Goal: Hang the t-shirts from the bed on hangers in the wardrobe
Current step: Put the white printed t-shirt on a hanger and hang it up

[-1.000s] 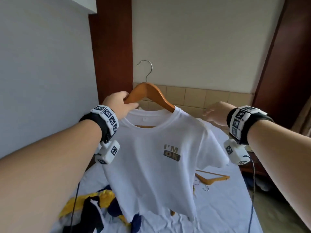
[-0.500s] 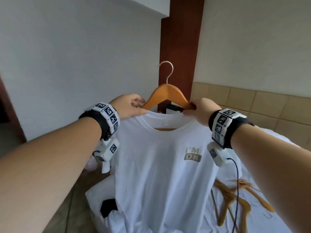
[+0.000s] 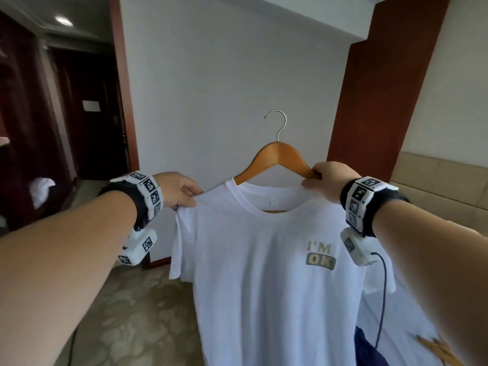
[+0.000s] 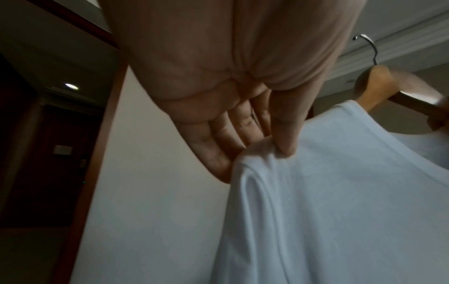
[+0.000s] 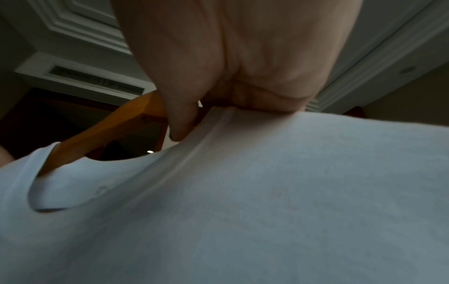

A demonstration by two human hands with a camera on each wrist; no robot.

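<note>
The white cotton t-shirt (image 3: 264,273) is hanging out in front of the person at chest height, draped on a curved orange-brown wooden hanger with a silver wire hook (image 3: 277,159), and both hands are working its shoulders. The left hand (image 3: 175,190) is pinching the left shoulder seam between thumb and fingers; the wrist view is showing the thumb (image 4: 286,134) pressing a fold of cloth against the fingertips. The right hand (image 3: 326,179) is curling round the right arm of the hanger, and the collar edge seems to be trapped under it.

I'm judging the fabric as light, soft and floppy, with no stiffness of its own. It looks likely to slide off smooth wood if the hanger tips, so the rigid hanger is the part to carry by, near the hook or along an arm, with the cloth only steadied.

Printed on the chest, right of centre, are gold-grey letters reading "I'M OK" (image 3: 320,256). A small neck label (image 3: 273,200) is sitting inside the collar, too small to read.

Far left, a dark wood opening (image 3: 26,128) is showing, possibly the wardrobe.
</note>
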